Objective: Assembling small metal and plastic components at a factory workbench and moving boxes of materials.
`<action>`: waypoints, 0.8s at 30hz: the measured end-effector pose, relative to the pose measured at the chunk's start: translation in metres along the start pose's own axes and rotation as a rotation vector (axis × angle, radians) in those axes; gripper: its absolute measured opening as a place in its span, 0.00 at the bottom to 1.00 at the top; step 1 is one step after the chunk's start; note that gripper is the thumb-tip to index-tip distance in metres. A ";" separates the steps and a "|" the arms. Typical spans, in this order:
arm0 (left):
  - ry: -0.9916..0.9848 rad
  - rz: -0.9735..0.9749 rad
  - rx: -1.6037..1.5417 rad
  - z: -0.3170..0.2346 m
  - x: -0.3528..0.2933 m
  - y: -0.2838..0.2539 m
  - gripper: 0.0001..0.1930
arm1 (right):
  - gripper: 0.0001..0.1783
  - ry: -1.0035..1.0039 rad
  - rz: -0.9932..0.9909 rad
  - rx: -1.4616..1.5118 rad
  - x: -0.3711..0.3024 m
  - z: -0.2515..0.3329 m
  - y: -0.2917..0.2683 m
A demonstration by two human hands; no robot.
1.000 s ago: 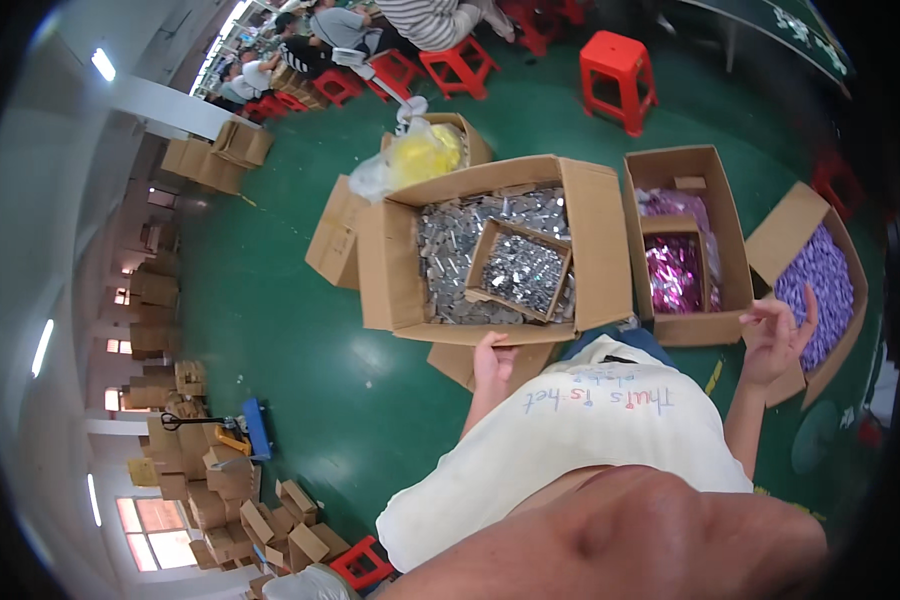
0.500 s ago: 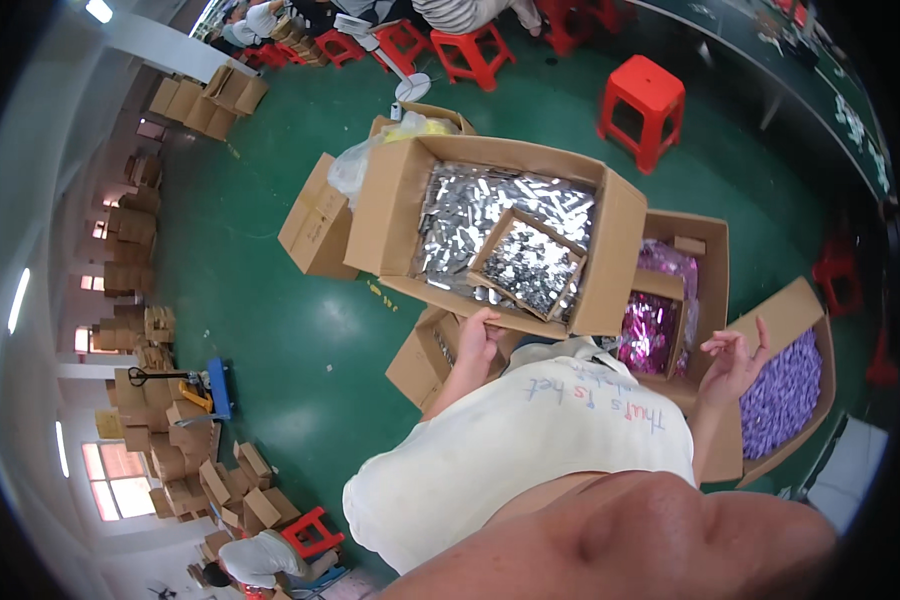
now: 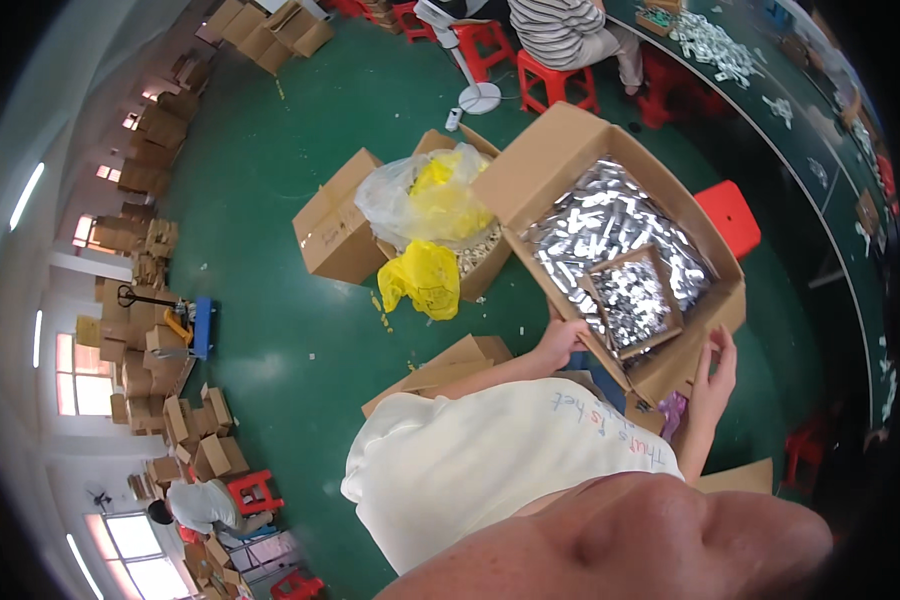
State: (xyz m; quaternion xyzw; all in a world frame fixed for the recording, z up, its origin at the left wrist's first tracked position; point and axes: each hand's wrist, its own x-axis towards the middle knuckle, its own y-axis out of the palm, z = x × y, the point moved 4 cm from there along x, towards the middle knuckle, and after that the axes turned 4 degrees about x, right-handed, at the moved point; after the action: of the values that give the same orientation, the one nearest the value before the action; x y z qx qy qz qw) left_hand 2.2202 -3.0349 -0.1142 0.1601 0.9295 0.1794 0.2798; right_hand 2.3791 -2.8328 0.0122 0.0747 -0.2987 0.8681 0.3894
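A large open cardboard box [image 3: 548,160] stands tilted in front of me, turned at an angle. Loose shiny silver pieces [image 3: 625,215] fill it. On top of them lies a smaller cardboard tray [image 3: 670,290] holding smaller silver bits. My left hand [image 3: 564,340] is closed on the box's near left edge, its thumb by the rim. At the near right corner is my right hand [image 3: 715,375], fingers stretched up along the box's side. Whether it bears any weight cannot be seen. Purple wrapped material [image 3: 673,412] peeks out below the box, beside my right wrist.
Left of the box, a carton holds clear and yellow plastic bags [image 3: 420,195], with a closed carton [image 3: 340,220] beside it. An open carton [image 3: 455,365] lies near my left forearm. A red stool [image 3: 730,218] and a long worktable [image 3: 800,170] stand to the right.
The large box has shifted right and turned, uncovering the yellow bags and hiding the pink and purple contents. My right hand has come from the air to the box's corner. My left hand keeps its hold.
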 end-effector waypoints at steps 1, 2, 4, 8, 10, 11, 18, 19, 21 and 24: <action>-0.001 0.050 0.018 -0.002 0.013 0.012 0.34 | 0.22 -0.050 -0.016 -0.122 0.021 -0.003 -0.001; -0.003 0.101 0.037 -0.006 0.025 0.021 0.34 | 0.24 -0.101 -0.032 -0.243 0.041 -0.008 -0.001; 0.011 0.106 0.050 -0.026 0.036 0.053 0.33 | 0.27 -0.080 -0.030 -0.364 0.076 -0.038 0.004; -0.043 0.138 0.120 -0.027 0.068 0.090 0.28 | 0.30 0.117 -0.091 -0.647 0.124 -0.085 0.002; -0.100 0.149 0.137 -0.029 0.082 0.116 0.15 | 0.28 -0.068 -0.309 -0.891 0.149 -0.075 -0.010; -0.157 0.164 0.153 -0.027 0.094 0.128 0.11 | 0.28 -0.077 -0.300 -0.883 0.167 -0.078 -0.016; -0.099 0.105 0.146 -0.030 0.127 0.209 0.07 | 0.26 -0.105 -0.150 -0.675 0.248 -0.119 -0.031; -0.065 0.059 0.141 -0.024 0.134 0.212 0.07 | 0.26 -0.108 -0.143 -0.669 0.255 -0.126 -0.032; -0.129 0.183 0.324 -0.007 0.152 0.215 0.23 | 0.26 0.208 0.109 -0.675 0.267 -0.145 -0.037; -0.066 0.204 0.321 -0.033 0.137 0.256 0.45 | 0.21 0.178 0.152 -0.609 0.281 -0.205 -0.051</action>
State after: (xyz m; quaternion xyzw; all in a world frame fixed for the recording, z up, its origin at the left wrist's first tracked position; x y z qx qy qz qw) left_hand 2.1427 -2.7617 -0.0432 0.3018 0.9154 0.0510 0.2615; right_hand 2.2445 -2.5100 -0.0286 -0.1437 -0.5142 0.7686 0.3525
